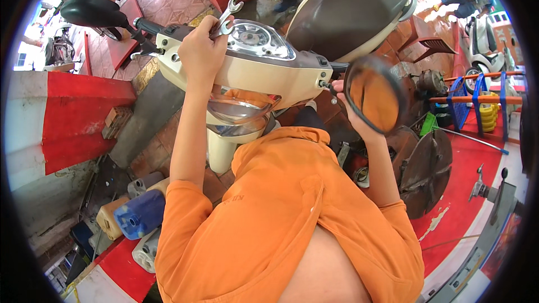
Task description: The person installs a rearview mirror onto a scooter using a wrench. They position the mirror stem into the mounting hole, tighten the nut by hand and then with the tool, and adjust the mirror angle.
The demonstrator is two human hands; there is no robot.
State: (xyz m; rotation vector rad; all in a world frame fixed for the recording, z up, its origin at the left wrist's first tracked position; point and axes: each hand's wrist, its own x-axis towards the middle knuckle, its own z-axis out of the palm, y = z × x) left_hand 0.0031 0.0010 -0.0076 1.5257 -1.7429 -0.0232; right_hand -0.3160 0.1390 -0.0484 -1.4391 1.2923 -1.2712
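Steel wrench (228, 13) is clasped in the left hand (199, 53), fingers closed round it, open end raised over the left of the cream scooter front (264, 76). Right hand (356, 113) is closed near the stem of the round mirror (375, 95), at the right of the handlebar; its grip is partly hidden, and whether the stem is fastened cannot be told. Judged handling: wrench stiff, dense, smooth, liable to slip if oily; best held by the shank. Mirror light and rigid, glass fragile; best held by stem or shell, clear of the face. Obstructions: the mirror head masks the right palm; the clear-covered instrument dial (255, 38) sits just beside the wrench and could scratch. Brown seat (348, 14) lies beyond, a second mirror (90, 11) far left, blue jug (140, 213) near left.
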